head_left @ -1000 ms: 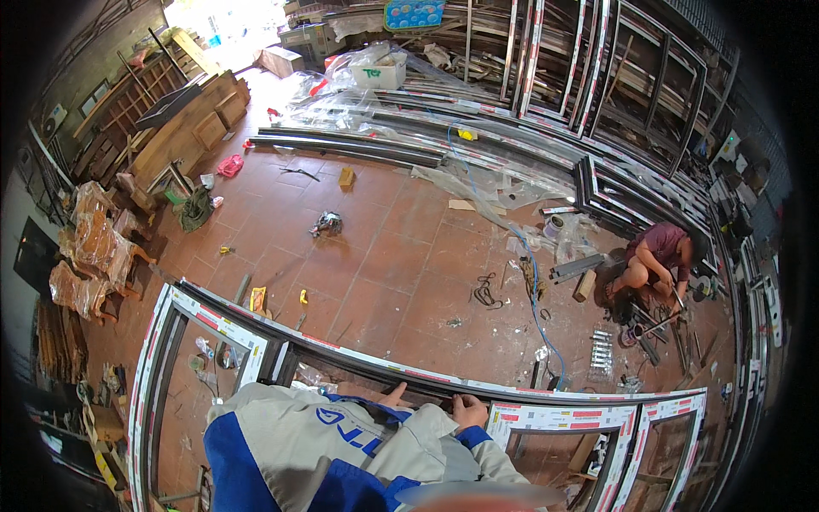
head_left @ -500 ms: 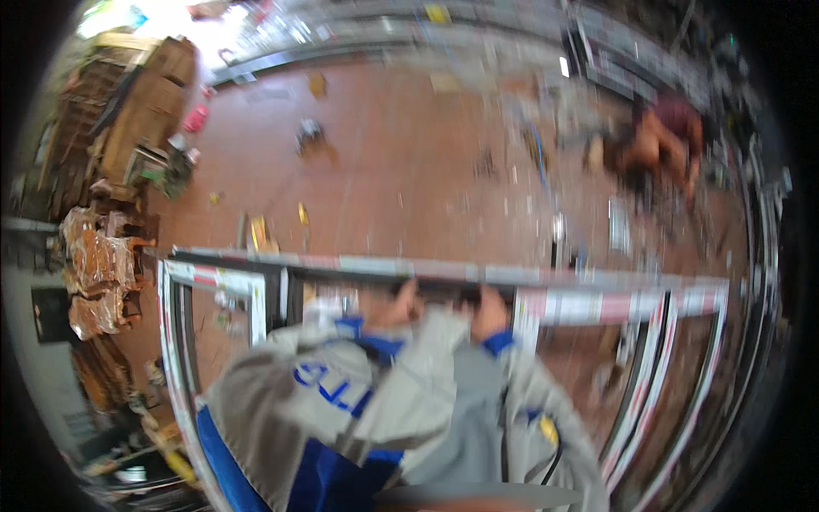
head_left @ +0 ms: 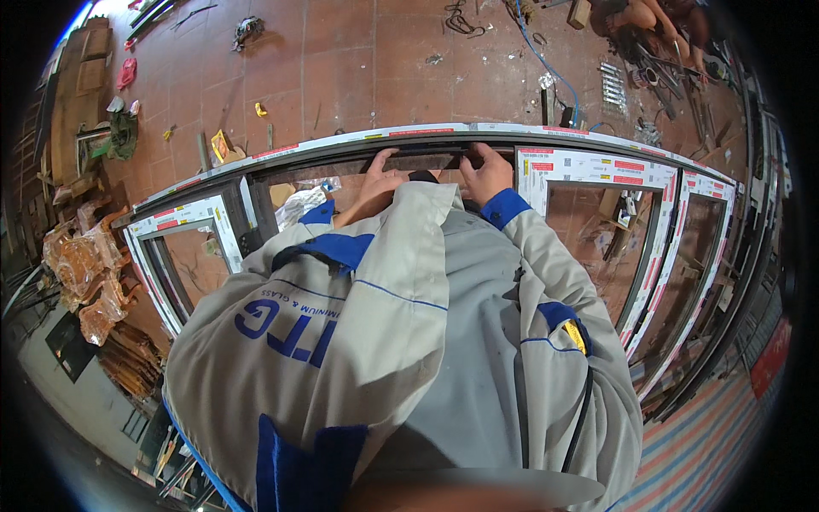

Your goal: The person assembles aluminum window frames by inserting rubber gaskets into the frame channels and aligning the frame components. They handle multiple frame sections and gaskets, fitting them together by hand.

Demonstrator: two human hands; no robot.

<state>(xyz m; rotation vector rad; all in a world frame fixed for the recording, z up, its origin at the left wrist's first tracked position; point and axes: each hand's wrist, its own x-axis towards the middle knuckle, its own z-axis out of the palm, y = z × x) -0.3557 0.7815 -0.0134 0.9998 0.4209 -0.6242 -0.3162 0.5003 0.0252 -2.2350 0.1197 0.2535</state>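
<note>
- Both at rail (head_left: 431, 146): left hand (head_left: 379, 185), right hand (head_left: 491, 177).
- Grip: cannot tell whether clamped.
- Step, judged: handling rail.
- Next likely needs even finger pressure.

The jacket (head_left: 384, 316) hides part of the long frame (head_left: 444, 130).

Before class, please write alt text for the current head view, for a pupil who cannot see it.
The wearer's left hand and right hand are at the inner edge of a long black-and-white frame. Beyond it, a blue cord and a pink bundle lie on a reddish tiled floor, with another person partly visible at upper right.
</note>
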